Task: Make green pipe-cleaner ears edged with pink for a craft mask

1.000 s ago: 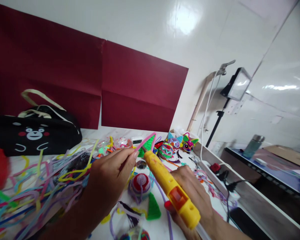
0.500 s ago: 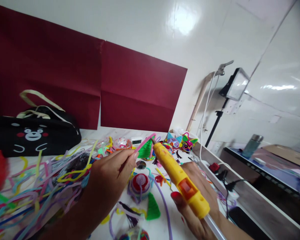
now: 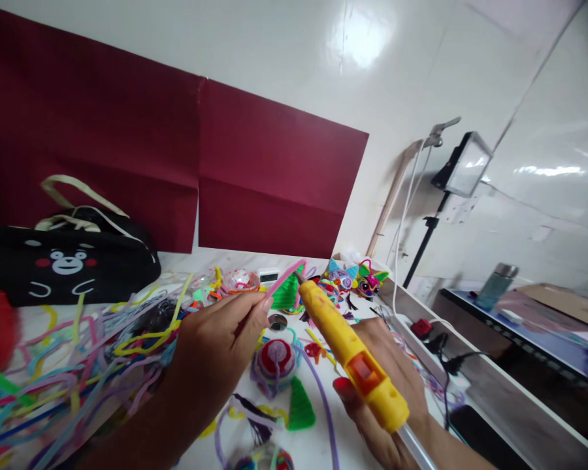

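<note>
Pinched in my left hand [image 3: 220,346] is a green piece [image 3: 285,294] edged with a pink pipe cleaner [image 3: 284,277]. My right hand [image 3: 392,372] grips a yellow hot glue gun [image 3: 347,346], a clear glue stick [image 3: 416,447] coming out of its rear. The gun's nozzle meets or nearly meets the right edge of the green piece; whether they touch I cannot tell. Below my hands sits a round coiled purple-and-red pipe cleaner piece [image 3: 277,360]. Beside it lies a second green ear-shaped piece [image 3: 301,406].
Loose coloured pipe cleaners [image 3: 78,378] cover the table's left side. A black bag [image 3: 68,267] stands behind them. Finished-looking colourful figures [image 3: 370,279] sit at the back. To the right are a power strip with plugs [image 3: 438,346], a phone [image 3: 480,434] and a lamp on a stand [image 3: 463,166].
The glue gun's nozzle has shifted very slightly along the edge of the green piece. Both hands keep nearly the same place and hold. At far left, the blurred red thing has moved a little.
</note>
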The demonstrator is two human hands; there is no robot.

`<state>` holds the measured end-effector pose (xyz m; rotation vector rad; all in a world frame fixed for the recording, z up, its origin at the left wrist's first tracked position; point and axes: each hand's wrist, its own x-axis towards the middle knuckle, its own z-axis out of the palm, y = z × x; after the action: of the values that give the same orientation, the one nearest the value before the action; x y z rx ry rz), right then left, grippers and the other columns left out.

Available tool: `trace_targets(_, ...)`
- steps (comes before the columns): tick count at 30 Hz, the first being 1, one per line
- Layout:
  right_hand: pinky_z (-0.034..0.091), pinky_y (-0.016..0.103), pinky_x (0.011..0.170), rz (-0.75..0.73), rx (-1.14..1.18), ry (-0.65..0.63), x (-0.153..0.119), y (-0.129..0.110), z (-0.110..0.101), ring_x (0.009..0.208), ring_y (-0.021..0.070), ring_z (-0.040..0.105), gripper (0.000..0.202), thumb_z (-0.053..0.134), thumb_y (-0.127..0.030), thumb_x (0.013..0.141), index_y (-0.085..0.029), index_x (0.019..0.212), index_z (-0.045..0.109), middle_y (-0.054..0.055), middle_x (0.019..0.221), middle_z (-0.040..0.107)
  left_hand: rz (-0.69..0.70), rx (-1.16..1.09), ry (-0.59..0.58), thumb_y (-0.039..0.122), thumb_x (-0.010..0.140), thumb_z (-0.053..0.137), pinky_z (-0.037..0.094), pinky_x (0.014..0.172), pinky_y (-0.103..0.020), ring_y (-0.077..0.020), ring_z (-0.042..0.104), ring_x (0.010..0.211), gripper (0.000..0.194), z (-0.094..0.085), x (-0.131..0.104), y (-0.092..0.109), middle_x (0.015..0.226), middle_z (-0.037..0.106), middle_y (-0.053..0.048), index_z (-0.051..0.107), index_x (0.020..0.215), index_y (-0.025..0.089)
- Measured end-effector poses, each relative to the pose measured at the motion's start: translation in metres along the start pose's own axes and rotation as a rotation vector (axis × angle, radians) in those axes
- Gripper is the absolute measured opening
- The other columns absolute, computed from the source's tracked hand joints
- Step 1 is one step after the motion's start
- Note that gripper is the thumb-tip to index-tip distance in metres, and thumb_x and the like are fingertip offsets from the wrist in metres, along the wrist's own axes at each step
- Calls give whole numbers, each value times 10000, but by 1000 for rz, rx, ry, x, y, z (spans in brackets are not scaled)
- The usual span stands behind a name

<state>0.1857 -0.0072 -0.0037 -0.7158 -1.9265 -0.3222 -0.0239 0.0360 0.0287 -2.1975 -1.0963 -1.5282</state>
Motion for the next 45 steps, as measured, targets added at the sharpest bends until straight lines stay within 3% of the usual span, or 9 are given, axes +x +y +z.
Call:
trace_targets(6,398,354,639,-14,70,-94,-2,2,-3,730,202,518,164,480,-258,881,-171,1014,523,57,840,547,3,0,19,228,914,462,470,575,-203,-120,670,559,254,1,-2,0,617,698,15,658,770,152)
trace_targets(15,421,383,590,-37,95,-57,-5,1,5,697,227,543,229,468,-270,867,-181,1072,518,69,839,572,10,19,37,221,909,461,458,560,-195,-116,665,563,267,2,1,1,640,707,-6,656,742,146)
trace_targets(22,402,352,581,-30,96,-66,-3,1,4,665,198,507,195,461,-290,878,-188,1036,514,44,789,524,-204,-114,-110,250,888,484,413,507,-195,-86,577,451,297,-1,2,5,479,592,60,599,622,184)
trace_targets(28,400,357,592,-30,113,-75,-2,2,4,681,200,503,207,461,-294,879,-183,1049,504,46,804,523,-356,-253,-198,284,885,490,427,538,-212,-93,564,439,269,-1,1,3,448,548,80,588,649,200)
trace_targets(37,413,361,574,-35,89,-46,-2,-1,6,660,199,519,200,468,-292,878,-199,1052,504,42,798,534,-416,-329,-241,300,873,489,421,485,-211,-101,559,423,252,-1,2,3,464,566,71,563,652,207)
trace_targets(45,394,364,572,-44,113,-63,-2,1,8,656,198,505,192,487,-287,858,-194,1023,512,42,786,533,-377,-279,-229,292,862,484,404,469,-207,-103,566,425,240,-2,2,3,445,559,72,588,663,206)
